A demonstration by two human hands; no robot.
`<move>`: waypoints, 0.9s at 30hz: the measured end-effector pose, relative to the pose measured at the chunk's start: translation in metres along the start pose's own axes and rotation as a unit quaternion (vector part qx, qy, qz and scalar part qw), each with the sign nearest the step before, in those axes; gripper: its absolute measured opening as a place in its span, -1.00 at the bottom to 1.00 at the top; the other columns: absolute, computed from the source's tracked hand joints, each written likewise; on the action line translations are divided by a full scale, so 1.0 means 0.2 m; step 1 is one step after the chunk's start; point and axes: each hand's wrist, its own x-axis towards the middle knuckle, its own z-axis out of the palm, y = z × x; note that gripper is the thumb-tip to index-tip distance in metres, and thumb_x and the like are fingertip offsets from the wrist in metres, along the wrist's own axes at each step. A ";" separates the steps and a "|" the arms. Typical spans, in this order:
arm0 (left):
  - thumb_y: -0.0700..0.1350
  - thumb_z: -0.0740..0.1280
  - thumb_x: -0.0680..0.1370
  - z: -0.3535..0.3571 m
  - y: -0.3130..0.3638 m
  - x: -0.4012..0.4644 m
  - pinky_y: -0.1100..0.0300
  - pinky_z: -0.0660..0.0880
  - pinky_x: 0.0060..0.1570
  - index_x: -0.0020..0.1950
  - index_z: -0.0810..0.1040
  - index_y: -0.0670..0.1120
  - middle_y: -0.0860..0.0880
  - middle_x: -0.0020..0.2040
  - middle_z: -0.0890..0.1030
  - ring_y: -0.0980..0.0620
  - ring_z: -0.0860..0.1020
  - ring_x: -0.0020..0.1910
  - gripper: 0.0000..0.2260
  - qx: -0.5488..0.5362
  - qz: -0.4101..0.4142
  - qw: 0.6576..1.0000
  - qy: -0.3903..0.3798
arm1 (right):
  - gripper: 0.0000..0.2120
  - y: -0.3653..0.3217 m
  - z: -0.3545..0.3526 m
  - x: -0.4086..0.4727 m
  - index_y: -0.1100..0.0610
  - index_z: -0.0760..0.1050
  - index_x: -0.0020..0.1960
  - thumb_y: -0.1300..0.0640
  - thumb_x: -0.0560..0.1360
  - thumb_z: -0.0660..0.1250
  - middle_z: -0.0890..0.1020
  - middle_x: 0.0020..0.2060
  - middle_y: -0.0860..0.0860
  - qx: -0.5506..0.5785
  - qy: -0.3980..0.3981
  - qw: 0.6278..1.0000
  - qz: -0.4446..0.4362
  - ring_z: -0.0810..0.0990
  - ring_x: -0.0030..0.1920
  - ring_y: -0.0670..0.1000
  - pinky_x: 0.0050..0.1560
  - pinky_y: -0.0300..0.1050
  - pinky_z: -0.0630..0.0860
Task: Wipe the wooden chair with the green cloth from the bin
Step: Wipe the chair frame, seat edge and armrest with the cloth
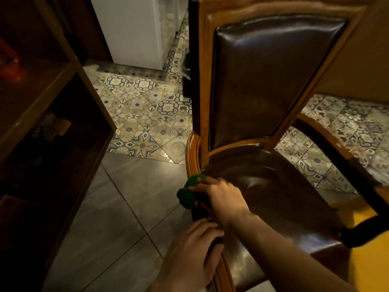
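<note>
Green cloth (188, 193), bunched into a dark wad, sits pressed against the left edge of the wooden chair (196, 157), where the glossy frame meets the dark padded seat. My right hand (221, 200) is closed over it, fingers curled around the wad, arm reaching across the seat. My left hand (192, 252) rests lower on the same wooden rail, nearer me, fingers wrapped on the frame as if steadying it; I cannot tell how firmly it grips. The bin is not in view. From here I judge the main risk is the cloth slipping off the narrow curved rail and dropping to the floor, since much of the wad hangs past the edge. A hard push sideways could also shift the chair on the smooth tiles. The seat (280, 199) and padded back (267, 81) look like shiny brown leather, the frame varnished orange-brown wood. Below are plain grey floor tiles (117, 218), then patterned tiles (145, 114) further off. A dark wooden shelf unit (48, 98) stands left, a white appliance (134, 28) beyond. Lighting is dim and warm.
</note>
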 end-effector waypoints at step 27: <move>0.15 0.35 0.52 -0.72 1.31 0.40 0.17 0.31 0.26 0.32 0.29 0.31 0.29 0.24 0.47 0.18 0.41 0.23 -0.58 0.146 0.164 0.976 0.001 | -0.39 0.28 -1.12 -1.20 -0.07 0.20 0.47 0.09 0.52 0.39 0.46 0.35 0.06 0.009 0.103 0.983 0.148 0.51 0.29 0.18 0.28 0.19 0.40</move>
